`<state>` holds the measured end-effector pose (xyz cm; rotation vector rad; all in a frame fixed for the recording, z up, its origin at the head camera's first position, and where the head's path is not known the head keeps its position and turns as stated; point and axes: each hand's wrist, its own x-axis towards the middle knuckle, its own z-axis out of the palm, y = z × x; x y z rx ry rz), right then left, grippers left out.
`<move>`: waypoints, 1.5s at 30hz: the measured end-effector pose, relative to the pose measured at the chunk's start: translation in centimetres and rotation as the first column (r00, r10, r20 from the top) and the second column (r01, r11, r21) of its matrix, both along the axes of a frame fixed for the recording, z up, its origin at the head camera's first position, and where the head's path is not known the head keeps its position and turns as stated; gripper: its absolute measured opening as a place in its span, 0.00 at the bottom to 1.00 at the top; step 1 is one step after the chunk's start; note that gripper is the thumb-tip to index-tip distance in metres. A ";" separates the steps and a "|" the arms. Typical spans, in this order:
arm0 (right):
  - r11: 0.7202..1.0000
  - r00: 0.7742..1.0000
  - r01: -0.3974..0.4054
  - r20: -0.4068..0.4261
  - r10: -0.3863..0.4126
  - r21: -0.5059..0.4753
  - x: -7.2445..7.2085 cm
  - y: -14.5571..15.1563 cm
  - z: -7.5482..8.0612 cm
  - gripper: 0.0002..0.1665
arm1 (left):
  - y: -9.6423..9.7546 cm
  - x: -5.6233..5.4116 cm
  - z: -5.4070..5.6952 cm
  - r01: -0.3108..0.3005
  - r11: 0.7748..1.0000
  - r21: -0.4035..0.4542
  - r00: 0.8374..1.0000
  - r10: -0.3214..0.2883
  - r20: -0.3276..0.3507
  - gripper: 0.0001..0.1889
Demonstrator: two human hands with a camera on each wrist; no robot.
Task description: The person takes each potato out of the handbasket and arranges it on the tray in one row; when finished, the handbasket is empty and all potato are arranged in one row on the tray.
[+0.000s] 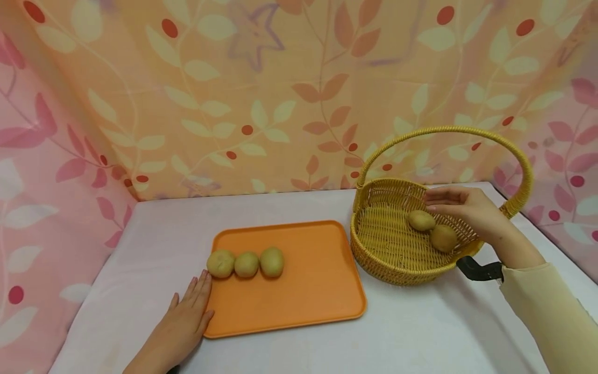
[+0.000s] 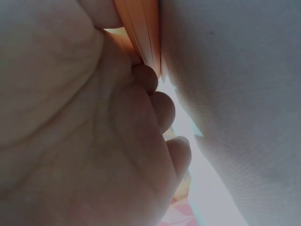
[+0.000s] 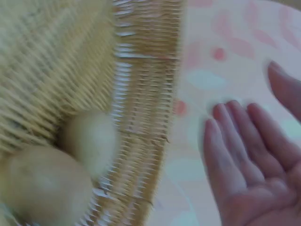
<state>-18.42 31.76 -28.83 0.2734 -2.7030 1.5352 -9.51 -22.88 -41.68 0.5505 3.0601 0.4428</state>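
Observation:
Three potatoes lie side by side on the left part of an orange tray [image 1: 308, 296], the rightmost potato [image 1: 272, 262] being slightly taller. My left hand [image 1: 182, 319] rests along the tray's left edge with its fingers extended; the left wrist view shows the palm close against the orange rim [image 2: 141, 33]. Over the right side of a wicker basket [image 1: 388, 249] hovers my right hand [image 1: 467, 208], with nothing in it. Its fingers are fairly straight in the right wrist view. Beneath it, a smaller potato [image 1: 421, 221] and a rounder potato [image 1: 444, 238] sit together inside the basket.
The basket's tall arched handle [image 1: 444, 129] rises above the right forearm. A white cloth [image 1: 163, 234] covers the table. Floral curtains [image 1: 280, 104] stand behind and at both sides. A black strap [image 1: 481, 270] is on the right wrist.

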 end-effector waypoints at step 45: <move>0.907 0.860 -0.373 0.441 0.257 0.197 -6.0 1.2 -4.2 0.34 | -0.2 0.0 0.0 0.003 1.000 0.027 0.999 -0.004 0.042 0.34</move>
